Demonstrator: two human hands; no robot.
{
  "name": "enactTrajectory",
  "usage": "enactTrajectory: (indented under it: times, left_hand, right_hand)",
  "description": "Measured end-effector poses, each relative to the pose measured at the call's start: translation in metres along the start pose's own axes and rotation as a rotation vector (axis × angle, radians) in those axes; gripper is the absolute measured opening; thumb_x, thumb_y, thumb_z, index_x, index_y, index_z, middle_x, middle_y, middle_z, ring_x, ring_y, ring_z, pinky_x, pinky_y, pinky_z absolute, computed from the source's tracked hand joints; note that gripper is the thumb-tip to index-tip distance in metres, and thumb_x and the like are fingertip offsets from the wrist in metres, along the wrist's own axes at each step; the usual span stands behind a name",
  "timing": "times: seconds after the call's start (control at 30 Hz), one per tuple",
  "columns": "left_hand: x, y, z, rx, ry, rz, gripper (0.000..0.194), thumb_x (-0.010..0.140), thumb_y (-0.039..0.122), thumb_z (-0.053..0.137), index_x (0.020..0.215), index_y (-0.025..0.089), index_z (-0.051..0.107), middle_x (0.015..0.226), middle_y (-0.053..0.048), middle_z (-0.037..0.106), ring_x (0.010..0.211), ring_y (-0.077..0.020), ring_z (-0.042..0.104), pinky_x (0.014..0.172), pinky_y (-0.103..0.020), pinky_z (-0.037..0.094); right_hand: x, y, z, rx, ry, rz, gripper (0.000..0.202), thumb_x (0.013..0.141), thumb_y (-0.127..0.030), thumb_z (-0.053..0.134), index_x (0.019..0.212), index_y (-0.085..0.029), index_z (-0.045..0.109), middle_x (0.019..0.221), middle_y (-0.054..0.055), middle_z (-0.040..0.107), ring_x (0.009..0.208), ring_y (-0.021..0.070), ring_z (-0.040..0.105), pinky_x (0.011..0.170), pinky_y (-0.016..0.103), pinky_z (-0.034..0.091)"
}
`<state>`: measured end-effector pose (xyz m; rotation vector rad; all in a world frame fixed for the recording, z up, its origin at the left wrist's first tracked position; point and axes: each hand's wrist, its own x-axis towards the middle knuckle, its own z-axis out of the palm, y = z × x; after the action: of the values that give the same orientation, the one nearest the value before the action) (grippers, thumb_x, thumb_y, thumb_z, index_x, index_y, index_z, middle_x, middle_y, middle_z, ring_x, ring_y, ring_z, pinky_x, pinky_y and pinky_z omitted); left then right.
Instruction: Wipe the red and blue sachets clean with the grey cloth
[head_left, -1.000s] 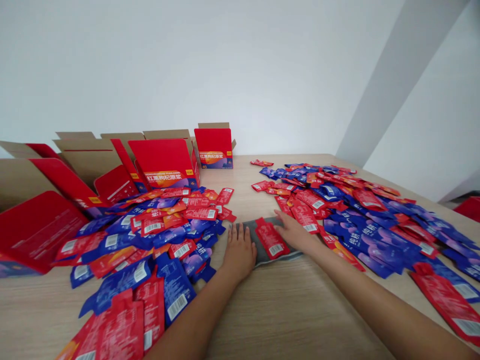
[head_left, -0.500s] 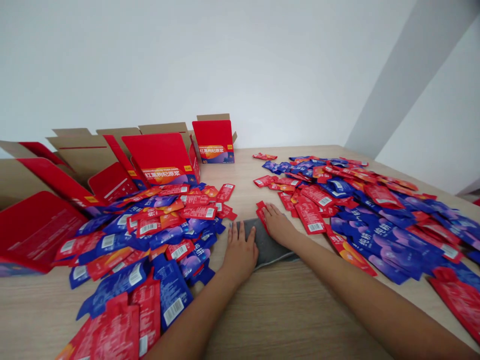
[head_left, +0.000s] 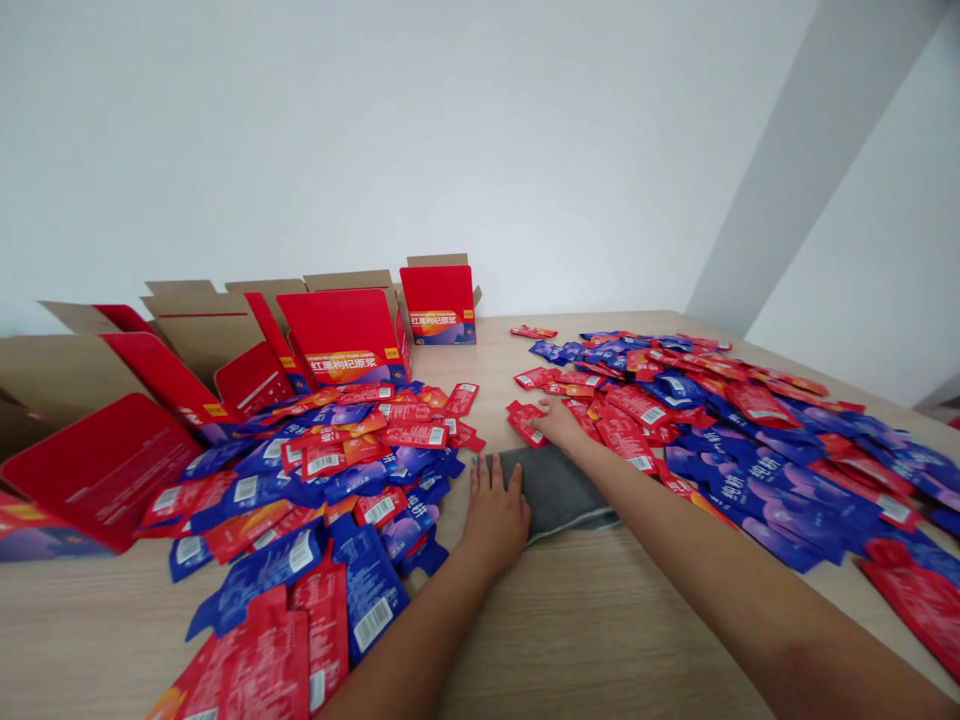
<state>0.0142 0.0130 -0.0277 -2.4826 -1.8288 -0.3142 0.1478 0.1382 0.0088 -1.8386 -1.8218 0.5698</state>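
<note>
A folded dark grey cloth [head_left: 562,487] lies on the table in front of me. My left hand [head_left: 495,510] rests flat on its left edge, fingers spread. Beyond the cloth's far edge, my right hand [head_left: 561,425] reaches out with its fingertips at the right end of a red sachet [head_left: 526,424]. That sachet lies on the table, and the hand looks open, though part of its fingers is hidden. To the left of the cloth is a heap of red and blue sachets [head_left: 352,465], and a larger heap of blue and red sachets [head_left: 750,460] spreads to the right.
Several open red cartons with raised flaps, such as the near carton [head_left: 105,470] and the middle carton [head_left: 337,335], line the back left. A smaller-looking carton [head_left: 441,305] stands by the white wall [head_left: 525,150]. One red sachet [head_left: 533,331] lies apart at the back.
My right hand has moved off the cloth, away from me, and the red sachet beneath it now lies past the cloth's far edge. My left hand stays on the cloth. The view has shifted slightly.
</note>
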Motion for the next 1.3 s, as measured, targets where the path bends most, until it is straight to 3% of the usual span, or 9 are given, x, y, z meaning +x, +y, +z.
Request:
enactTrajectory:
  times: [0.13, 0.23, 0.37, 0.43, 0.6, 0.87, 1.03, 1.17, 1.3]
  left_hand:
    - [0.0, 0.0, 0.0, 0.003, 0.008, -0.002, 0.049, 0.089, 0.033, 0.038, 0.136, 0.017, 0.043, 0.143, -0.019, 0.037, 0.134, -0.0368, 0.025, 0.105, -0.054, 0.025]
    - [-0.001, 0.0, -0.001, 0.009, 0.005, 0.0, 0.049, 0.09, 0.032, 0.037, 0.136, 0.017, 0.043, 0.143, -0.019, 0.036, 0.134, -0.036, 0.026, 0.105, -0.053, 0.025]
    - [-0.001, 0.0, -0.001, 0.005, 0.004, 0.0, 0.049, 0.089, 0.032, 0.039, 0.135, 0.017, 0.044, 0.143, -0.019, 0.037, 0.134, -0.0366, 0.027, 0.105, -0.053, 0.026]
    - [0.001, 0.001, -0.001, 0.004, 0.006, 0.007, 0.049, 0.089, 0.032, 0.039, 0.135, 0.017, 0.044, 0.143, -0.019, 0.036, 0.134, -0.0368, 0.026, 0.105, -0.053, 0.025]
    - [0.002, 0.0, -0.002, 0.011, -0.017, 0.002, 0.048, 0.089, 0.032, 0.038, 0.135, 0.017, 0.044, 0.144, -0.019, 0.035, 0.134, -0.036, 0.026, 0.106, -0.053, 0.025]
    - [0.0, -0.001, 0.001, 0.015, -0.001, 0.044, 0.053, 0.089, 0.037, 0.036, 0.136, 0.011, 0.042, 0.144, -0.019, 0.035, 0.135, -0.0348, 0.025, 0.107, -0.05, 0.027]
    - [0.002, -0.004, 0.01, 0.026, 0.032, -0.008, 0.055, 0.083, 0.016, 0.033, 0.135, -0.003, 0.035, 0.142, -0.023, 0.035, 0.135, -0.0295, 0.028, 0.108, -0.047, 0.029]
    - [0.004, -0.007, 0.013, 0.041, 0.04, -0.017, 0.055, 0.08, 0.01, 0.032, 0.133, -0.004, 0.038, 0.141, -0.024, 0.036, 0.134, -0.0295, 0.03, 0.107, -0.047, 0.03]
    - [0.004, -0.007, 0.015, 0.073, 0.034, 0.001, 0.053, 0.081, 0.011, 0.033, 0.131, -0.003, 0.041, 0.14, -0.026, 0.036, 0.134, -0.0311, 0.028, 0.108, -0.05, 0.027]
  right_hand:
    - [0.003, -0.037, 0.003, 0.11, -0.028, -0.169, 0.039, 0.095, -0.033, 0.034, 0.13, -0.021, 0.045, 0.105, 0.006, 0.068, 0.087, 0.0119, 0.064, 0.077, 0.026, 0.049]
    - [0.0, -0.037, -0.009, 0.021, 0.015, -0.261, 0.041, 0.093, -0.033, 0.038, 0.13, -0.018, 0.046, 0.122, 0.01, 0.059, 0.108, 0.0155, 0.057, 0.092, 0.031, 0.043]
    - [-0.02, 0.011, -0.035, -0.135, 0.121, -0.165, 0.052, 0.082, -0.023, 0.053, 0.129, -0.003, 0.044, 0.133, 0.027, 0.044, 0.127, 0.0326, 0.036, 0.104, 0.051, 0.025]
    - [-0.036, 0.04, -0.044, -0.354, 0.198, -0.01, 0.054, 0.082, -0.025, 0.051, 0.13, -0.002, 0.042, 0.131, 0.031, 0.043, 0.125, 0.0391, 0.036, 0.097, 0.058, 0.029]
    - [-0.066, 0.078, -0.049, -0.693, 0.188, 0.098, 0.05, 0.083, -0.015, 0.04, 0.131, -0.001, 0.042, 0.125, 0.029, 0.049, 0.116, 0.0366, 0.047, 0.084, 0.046, 0.042]
    - [-0.063, 0.065, -0.074, -0.176, 0.311, 0.032, 0.06, 0.081, -0.013, 0.042, 0.139, -0.006, 0.028, 0.109, 0.02, 0.063, 0.091, 0.0272, 0.064, 0.079, 0.038, 0.048]
    - [-0.074, 0.033, -0.035, 0.461, 0.026, -0.102, 0.052, 0.084, -0.029, 0.044, 0.135, -0.017, 0.036, 0.103, 0.008, 0.067, 0.087, 0.021, 0.065, 0.076, 0.036, 0.052]
    - [-0.084, 0.022, 0.003, 0.034, 0.039, -0.266, 0.051, 0.081, -0.023, 0.047, 0.13, -0.011, 0.045, 0.127, 0.016, 0.055, 0.119, 0.0241, 0.049, 0.097, 0.04, 0.041]
    - [-0.095, 0.021, 0.022, -0.297, 0.009, -0.484, 0.045, 0.089, -0.02, 0.034, 0.132, -0.019, 0.047, 0.143, 0.009, 0.04, 0.133, 0.0226, 0.031, 0.105, 0.042, 0.031]
